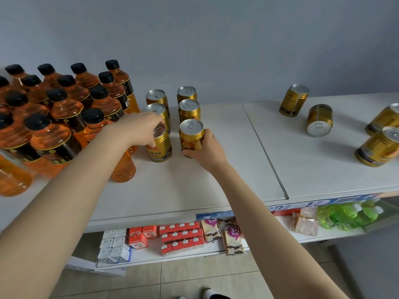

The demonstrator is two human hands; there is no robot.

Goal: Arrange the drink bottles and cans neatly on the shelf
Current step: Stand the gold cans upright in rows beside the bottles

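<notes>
Gold drink cans stand in two short rows on the white shelf top [216,180]. My left hand [140,128] grips the front can of the left row [160,147] from above. My right hand [205,147] wraps the lower side of the front can of the right row [191,134]. Both cans stand upright on the shelf. Behind them are more upright cans [189,110]. A block of orange bottles with black caps [64,108] fills the left of the shelf. Loose gold cans sit at the right, one upright [293,100], one lying on its side [319,120], others at the edge [377,147].
A seam [265,152] divides the shelf top into two panels. The grey wall [216,39] closes the back. Below, a lower shelf holds red and white cartons [181,236], snack packs [233,240] and green bottles [349,214]. Tiled floor lies underneath.
</notes>
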